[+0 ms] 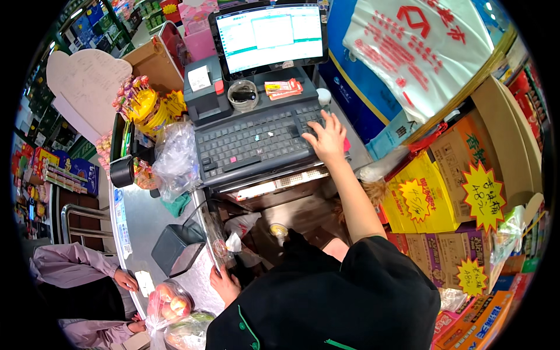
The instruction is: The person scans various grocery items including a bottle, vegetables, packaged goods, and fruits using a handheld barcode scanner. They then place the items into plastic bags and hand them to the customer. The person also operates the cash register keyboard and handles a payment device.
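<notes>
My right hand (328, 136) reaches over the number pad of a black keyboard (258, 142), fingers spread, holding nothing. Behind the keys stands a lit monitor (271, 39) with a window open on its screen. My left hand (225, 284) rests at the inner edge of the metal counter (140, 218), near a dark box-shaped device (179, 247), perhaps a scanner; its fingertips look partly hidden and I see nothing held. Close to that hand lie a clear bag of round reddish fruit (170, 302) and another clear bag of green produce (188, 330).
Across the counter a person's hand (126, 280) rests beside a white slip (144, 283). A receipt printer (205, 89), a cup (243, 96) and a crumpled plastic bag (177, 157) crowd the keyboard. Stacked cartons (459, 175) stand to the right; a yellow lollipop stand (146, 107) is at left.
</notes>
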Action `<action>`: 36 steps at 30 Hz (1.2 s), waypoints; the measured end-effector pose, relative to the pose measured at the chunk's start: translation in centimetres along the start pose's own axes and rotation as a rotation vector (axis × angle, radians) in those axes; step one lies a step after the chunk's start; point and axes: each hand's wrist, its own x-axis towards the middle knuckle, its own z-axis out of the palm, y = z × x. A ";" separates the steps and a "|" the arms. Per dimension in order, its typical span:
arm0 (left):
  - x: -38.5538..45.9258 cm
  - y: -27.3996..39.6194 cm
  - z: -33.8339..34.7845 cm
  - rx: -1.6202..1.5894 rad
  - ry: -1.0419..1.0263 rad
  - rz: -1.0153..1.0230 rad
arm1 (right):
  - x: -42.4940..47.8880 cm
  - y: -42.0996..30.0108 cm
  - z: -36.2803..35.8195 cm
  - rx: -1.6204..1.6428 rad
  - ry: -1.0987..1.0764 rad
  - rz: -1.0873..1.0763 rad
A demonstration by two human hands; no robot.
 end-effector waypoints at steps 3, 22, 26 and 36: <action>0.0 -0.2 0.2 -0.008 0.006 -0.004 | -0.1 0.9 0.0 0.065 0.063 -0.001; 0.0 0.0 -0.1 -0.003 0.002 0.004 | -4.4 2.1 -2.6 -0.061 0.185 0.057; -0.2 -0.1 -0.3 -0.002 0.010 0.024 | -5.3 2.6 -2.5 0.038 0.134 0.117; -0.4 -0.1 -0.4 -0.029 0.038 0.031 | -9.9 10.7 3.9 -0.012 -0.390 0.445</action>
